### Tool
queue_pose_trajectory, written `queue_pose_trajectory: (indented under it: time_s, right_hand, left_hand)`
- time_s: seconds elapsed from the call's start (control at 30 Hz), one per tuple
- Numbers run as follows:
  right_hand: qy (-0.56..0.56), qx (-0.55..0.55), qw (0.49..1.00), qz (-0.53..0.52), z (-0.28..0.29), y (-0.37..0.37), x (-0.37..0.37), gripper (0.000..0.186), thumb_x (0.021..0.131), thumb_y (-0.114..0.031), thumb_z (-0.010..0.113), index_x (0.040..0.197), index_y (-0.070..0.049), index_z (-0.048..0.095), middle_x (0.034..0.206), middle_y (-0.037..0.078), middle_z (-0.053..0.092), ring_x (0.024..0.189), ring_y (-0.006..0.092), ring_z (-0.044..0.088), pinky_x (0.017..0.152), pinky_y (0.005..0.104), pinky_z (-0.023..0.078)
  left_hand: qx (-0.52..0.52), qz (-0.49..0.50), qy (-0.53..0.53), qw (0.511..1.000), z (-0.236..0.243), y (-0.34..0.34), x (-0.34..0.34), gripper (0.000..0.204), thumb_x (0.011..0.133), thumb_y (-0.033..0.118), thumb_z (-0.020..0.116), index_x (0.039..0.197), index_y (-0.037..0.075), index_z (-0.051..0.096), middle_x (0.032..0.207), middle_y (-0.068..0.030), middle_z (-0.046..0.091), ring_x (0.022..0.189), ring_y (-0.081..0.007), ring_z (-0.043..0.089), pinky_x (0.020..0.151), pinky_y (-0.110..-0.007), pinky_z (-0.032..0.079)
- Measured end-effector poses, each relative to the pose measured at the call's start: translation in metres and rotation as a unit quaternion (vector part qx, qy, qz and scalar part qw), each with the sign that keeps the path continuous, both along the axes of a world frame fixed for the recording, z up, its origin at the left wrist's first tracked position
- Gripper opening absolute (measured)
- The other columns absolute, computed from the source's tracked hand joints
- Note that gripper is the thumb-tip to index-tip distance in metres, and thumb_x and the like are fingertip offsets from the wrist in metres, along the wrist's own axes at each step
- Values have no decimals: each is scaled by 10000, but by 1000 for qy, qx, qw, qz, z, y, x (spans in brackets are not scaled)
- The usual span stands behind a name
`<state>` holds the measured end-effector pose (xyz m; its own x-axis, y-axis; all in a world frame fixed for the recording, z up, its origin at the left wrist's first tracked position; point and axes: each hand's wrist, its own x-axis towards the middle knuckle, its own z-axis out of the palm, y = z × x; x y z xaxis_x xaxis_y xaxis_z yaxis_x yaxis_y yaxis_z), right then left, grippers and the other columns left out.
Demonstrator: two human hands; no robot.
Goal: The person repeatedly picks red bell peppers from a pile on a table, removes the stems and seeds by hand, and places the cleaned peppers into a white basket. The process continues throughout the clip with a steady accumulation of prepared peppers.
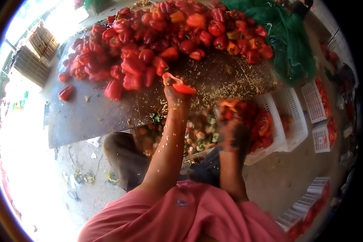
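My left hand (pixel 174 92) grips a cut red pepper piece (pixel 182 87) with a pale inside, held over the dark metal table (pixel 88 117) beside scattered seeds. My right hand (pixel 229 129) is smeared by motion at the left edge of a white crate (pixel 276 133) of red pepper pieces (pixel 261 125); orange-red pieces show at its fingers, and I cannot tell if it grips them. Below and between my hands a trough (pixel 199 133) holds pale and green cores and scraps. A big pile of red peppers (pixel 157 34) covers the back of the table.
Green netting (pixel 290 44) lies at the back right. Another white crate (pixel 294 113) adjoins the near one, with more crates (pixel 320 135) on the floor rightward and at lower right (pixel 300 205). Stacked crates (pixel 34 56) stand at the far left. My legs (pixel 121 157) sit under the table edge.
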<state>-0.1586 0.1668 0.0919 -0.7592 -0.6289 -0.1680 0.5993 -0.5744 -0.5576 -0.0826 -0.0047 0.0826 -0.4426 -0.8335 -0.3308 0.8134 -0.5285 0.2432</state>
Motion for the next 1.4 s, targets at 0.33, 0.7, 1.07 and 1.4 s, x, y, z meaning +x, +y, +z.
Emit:
queue_pose_trajectory:
  time_s: [0.33,0.7,1.07,1.4]
  right_hand:
    - [456,454,747,-166,-61,202,-181,461,914,-230,596,1292,15,497,1331,158,478,1182,262,513,969,375,467]
    - [515,297,789,157,-81,-85,-18,398,904,-262,583,1259,-89,530,1087,116,627,923,214,624,775,328,516]
    - [496,293,814,70,-158,-133,27,311,769,-23,634,1076,-64,603,1043,143,626,861,299,623,703,367,500]
    - [369,379,848,25,-181,-140,16,196,815,-161,694,888,-38,561,783,176,583,685,322,560,616,378,457]
  left_hand:
    - [-626,-75,-738,239,-23,-100,-32,777,668,429,779,1315,127,474,1341,-195,457,1252,-407,411,973,-535,397]
    - [-701,-120,-691,131,-80,-135,3,366,860,386,538,860,45,669,951,-191,606,963,-366,559,728,-458,478]
    - [-681,26,-696,226,-79,-55,36,214,861,259,537,850,87,663,928,-77,611,1008,-294,534,917,-462,359]
    - [-509,-106,-818,246,-78,-94,-38,506,960,353,338,728,80,696,737,-149,671,749,-351,643,772,-459,450]
